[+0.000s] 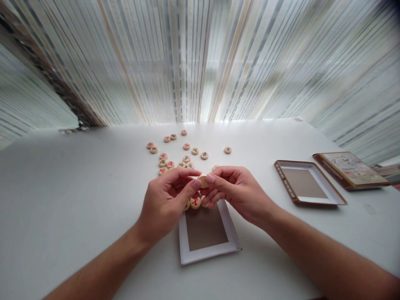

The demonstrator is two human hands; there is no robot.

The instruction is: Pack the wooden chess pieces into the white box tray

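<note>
Both my hands meet over the far end of a shallow white box tray (186, 239) with a brown cardboard bottom. My left hand (167, 200) and my right hand (233, 188) pinch the same round wooden chess piece (203, 180) between thumbs and fingertips. Just below the fingers, a few more pieces lie in the tray, one with a red character (195, 202). Several loose wooden chess pieces (186, 158) with red or black characters are scattered on the white table (78, 187) beyond my hands.
A second shallow tray with a brown rim (309, 183) lies to the right, and a printed box lid (350, 168) lies past it near the table's right edge. Striped curtains (200, 62) hang behind the table.
</note>
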